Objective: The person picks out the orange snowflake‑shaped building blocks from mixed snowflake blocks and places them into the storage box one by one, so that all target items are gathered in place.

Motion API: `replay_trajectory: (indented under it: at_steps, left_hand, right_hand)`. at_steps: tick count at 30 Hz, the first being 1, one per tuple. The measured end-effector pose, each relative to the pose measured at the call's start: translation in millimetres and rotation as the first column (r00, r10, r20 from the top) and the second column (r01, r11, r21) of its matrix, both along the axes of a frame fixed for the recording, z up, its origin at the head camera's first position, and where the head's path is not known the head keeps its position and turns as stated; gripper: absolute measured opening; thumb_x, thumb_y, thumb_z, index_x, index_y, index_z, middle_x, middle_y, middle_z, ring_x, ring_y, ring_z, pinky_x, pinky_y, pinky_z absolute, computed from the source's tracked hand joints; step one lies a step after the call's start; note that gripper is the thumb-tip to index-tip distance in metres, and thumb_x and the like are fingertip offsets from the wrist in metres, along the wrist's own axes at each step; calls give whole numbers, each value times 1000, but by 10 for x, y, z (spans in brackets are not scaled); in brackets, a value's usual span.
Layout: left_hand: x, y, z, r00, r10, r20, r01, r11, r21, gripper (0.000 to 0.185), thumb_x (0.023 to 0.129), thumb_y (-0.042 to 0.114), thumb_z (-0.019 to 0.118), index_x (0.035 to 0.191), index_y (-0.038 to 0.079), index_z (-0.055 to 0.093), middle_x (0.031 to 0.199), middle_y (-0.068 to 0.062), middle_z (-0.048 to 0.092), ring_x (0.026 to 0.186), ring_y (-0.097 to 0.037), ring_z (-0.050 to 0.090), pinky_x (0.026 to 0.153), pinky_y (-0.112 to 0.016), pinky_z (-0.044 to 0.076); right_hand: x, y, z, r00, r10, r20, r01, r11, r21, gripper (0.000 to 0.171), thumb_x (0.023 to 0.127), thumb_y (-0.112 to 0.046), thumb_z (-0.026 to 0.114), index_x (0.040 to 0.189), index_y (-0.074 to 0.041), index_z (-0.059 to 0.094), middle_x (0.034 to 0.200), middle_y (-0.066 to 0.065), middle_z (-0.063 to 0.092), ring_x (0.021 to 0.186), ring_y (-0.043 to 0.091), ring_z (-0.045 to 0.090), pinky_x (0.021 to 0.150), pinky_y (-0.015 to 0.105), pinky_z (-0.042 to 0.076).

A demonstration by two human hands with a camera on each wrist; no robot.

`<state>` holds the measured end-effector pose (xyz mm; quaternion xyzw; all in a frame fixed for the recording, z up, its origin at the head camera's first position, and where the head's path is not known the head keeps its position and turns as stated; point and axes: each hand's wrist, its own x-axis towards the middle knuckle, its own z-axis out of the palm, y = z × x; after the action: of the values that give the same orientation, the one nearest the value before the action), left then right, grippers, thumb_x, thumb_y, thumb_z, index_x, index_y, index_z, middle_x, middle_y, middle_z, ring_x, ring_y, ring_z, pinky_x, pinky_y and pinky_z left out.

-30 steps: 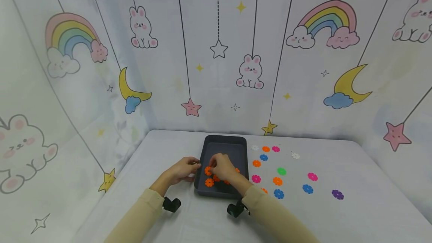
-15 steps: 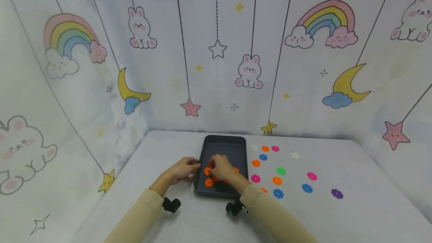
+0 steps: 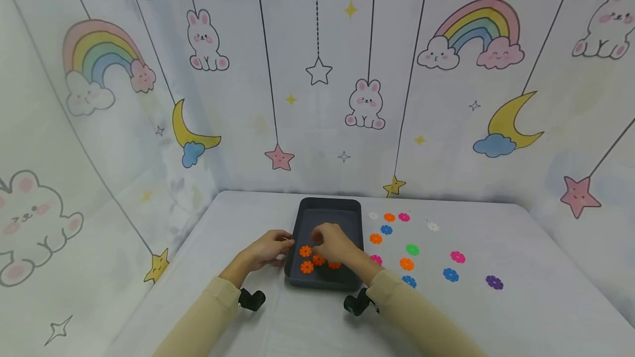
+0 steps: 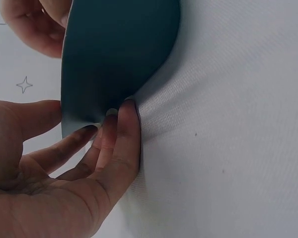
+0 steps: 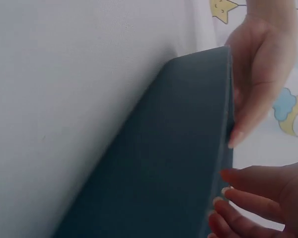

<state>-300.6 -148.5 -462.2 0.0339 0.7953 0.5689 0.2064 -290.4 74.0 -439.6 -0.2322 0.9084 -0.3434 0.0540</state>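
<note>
Head view: dark tray sits on the white tabletop, near the back wall. 4 orange flower discs visible inside the tray, at its near half. Left hand rests against the tray's left wall, fingers relaxed, touching the outside. Right hand hovers over the tray above the orange discs, fingers curled downward; cannot tell whether they pinch a disc. Loose discs lie on the tabletop right of the tray: green disc, purple disc, 2 white discs, plus pink, blue and orange ones.

Left wrist view: left hand with fingers nearly straight, tips pressed on the tray outer wall where it meets the tabletop. Nothing gripped.

Right wrist view: tray wall fills the middle. Right hand at lower right, fingers loosely extended just beside the tray rim; no disc seen between them here. Left hand lies against the far side of the tray.
</note>
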Motion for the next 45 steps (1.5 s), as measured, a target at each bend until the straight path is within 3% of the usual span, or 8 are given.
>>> replay_trajectory:
  at_steps: [8,21,29,37,45]
  left_hand:
    - [12,3,21,1000,-13,-7,13,1000,11,40,106,15,56,139,-7,52,126,-20,62,109,-30,64,84,-44,60]
    - [20,4,12,1000,-3,-3,3,1000,-5,43,105,16,57,141,-7,50,129,-19,62,112,-30,63,85,-43,60]
    - [23,-14,-9,1000,-5,-7,5,1000,10,42,105,16,58,140,-7,52,128,-18,63,111,-29,64,84,-43,60]
    - [23,-9,-19,1000,1,-12,-1,1000,5,43,105,16,59,140,-7,51,130,-18,62,113,-30,64,84,-43,60]
    - [19,-13,-44,1000,1,-13,-1,1000,0,43,105,18,59,139,-6,52,129,-18,62,113,-30,64,84,-44,60]
  right_hand:
    - [44,275,93,1000,7,-26,-8,1000,-13,27,90,-8,78,114,3,71,111,17,69,97,28,64,82,43,55]
    - [33,703,137,998,-49,-31,49,999,15,29,90,-10,78,116,0,70,115,14,69,105,32,65,90,45,56]
    - [12,1007,165,1000,-21,-21,21,1000,-12,30,91,-13,76,116,2,69,114,16,69,99,26,64,84,39,57]
    - [-192,1383,174,992,-85,-89,86,996,13,29,91,-11,76,115,3,69,111,18,70,95,27,65,80,40,58]
    - [-431,1707,120,975,-216,-43,217,976,15,35,94,-11,72,123,6,64,117,24,67,104,37,64,88,49,57]
